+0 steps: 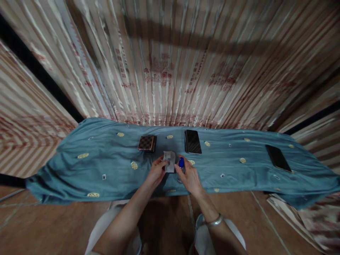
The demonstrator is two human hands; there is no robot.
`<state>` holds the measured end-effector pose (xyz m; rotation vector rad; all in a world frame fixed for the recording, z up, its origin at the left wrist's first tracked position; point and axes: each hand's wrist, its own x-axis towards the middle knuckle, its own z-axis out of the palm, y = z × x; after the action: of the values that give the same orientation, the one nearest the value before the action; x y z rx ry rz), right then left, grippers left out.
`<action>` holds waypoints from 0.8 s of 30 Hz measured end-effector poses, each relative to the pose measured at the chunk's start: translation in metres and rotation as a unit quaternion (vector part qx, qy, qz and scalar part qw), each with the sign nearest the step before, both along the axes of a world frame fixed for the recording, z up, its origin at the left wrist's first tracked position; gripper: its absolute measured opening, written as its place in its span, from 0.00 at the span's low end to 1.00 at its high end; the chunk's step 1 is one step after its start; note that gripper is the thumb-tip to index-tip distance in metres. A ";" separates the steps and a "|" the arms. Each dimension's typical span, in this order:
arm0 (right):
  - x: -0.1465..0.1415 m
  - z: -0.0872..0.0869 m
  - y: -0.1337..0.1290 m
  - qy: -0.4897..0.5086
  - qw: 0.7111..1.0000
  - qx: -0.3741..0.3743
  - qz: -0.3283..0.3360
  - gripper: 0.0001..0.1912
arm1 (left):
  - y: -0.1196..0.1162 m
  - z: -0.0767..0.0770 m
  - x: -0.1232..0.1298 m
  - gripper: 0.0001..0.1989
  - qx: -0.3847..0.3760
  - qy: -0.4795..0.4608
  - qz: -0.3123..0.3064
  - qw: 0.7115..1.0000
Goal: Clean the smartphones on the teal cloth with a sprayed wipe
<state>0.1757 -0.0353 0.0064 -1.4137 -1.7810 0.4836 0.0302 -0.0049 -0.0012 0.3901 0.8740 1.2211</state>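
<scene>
Near the front middle of the blue cloth, my left hand point(157, 171) pinches a small greyish-white cloth or tissue point(169, 162) between thumb and fingers. My right hand point(189, 176) is wrapped round a small clear bottle with a blue cap point(181, 162), just right of the tissue. The bottle looks upright, and its lower part is partly hidden by the hand. Behind my left hand lies a brown checkered case point(147, 143). A black phone-like object point(193, 141) lies behind my right hand.
A patterned blue cloth point(111, 177) covers the long table. Another dark phone-like object point(278, 158) lies far to the right. Striped curtains point(164, 71) hang behind and at both sides, with dark poles point(42, 67) at the edges.
</scene>
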 end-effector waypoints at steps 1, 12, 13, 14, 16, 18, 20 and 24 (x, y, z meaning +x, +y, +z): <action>-0.002 -0.001 0.000 -0.003 1.000 0.004 -0.005 0.22 | 0.000 0.000 0.000 0.16 0.000 -0.004 0.002 1.000; -0.020 -0.013 0.000 -0.019 1.000 0.009 -0.003 0.29 | 0.002 -0.001 -0.001 0.09 -0.001 -0.023 0.020 1.000; -0.021 -0.012 -0.001 -0.031 0.999 0.013 0.008 0.28 | 0.002 -0.001 -0.002 0.09 0.003 -0.023 0.018 1.000; -0.021 -0.011 -0.001 -0.042 0.999 0.021 0.020 0.28 | 0.002 -0.002 -0.002 0.08 0.005 -0.024 0.017 1.000; -0.021 -0.010 -0.002 -0.064 0.996 0.039 0.048 0.27 | 0.002 -0.003 -0.003 0.08 0.006 -0.028 0.018 0.999; -0.021 -0.011 -0.002 -0.079 0.993 0.053 0.069 0.26 | 0.001 -0.005 -0.004 0.08 0.002 -0.031 0.026 0.999; -0.020 -0.013 -0.002 -0.087 0.992 0.056 0.075 0.25 | 0.001 -0.005 -0.005 0.08 -0.001 -0.030 0.033 0.999; -0.021 -0.017 0.000 -0.095 0.992 0.052 0.070 0.24 | -0.001 -0.002 -0.005 0.09 -0.007 -0.031 0.032 0.999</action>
<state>0.1542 -0.0349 -0.0105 -1.3058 -2.0376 0.3318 0.0250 -0.0055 -0.0030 0.3125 0.8467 1.2783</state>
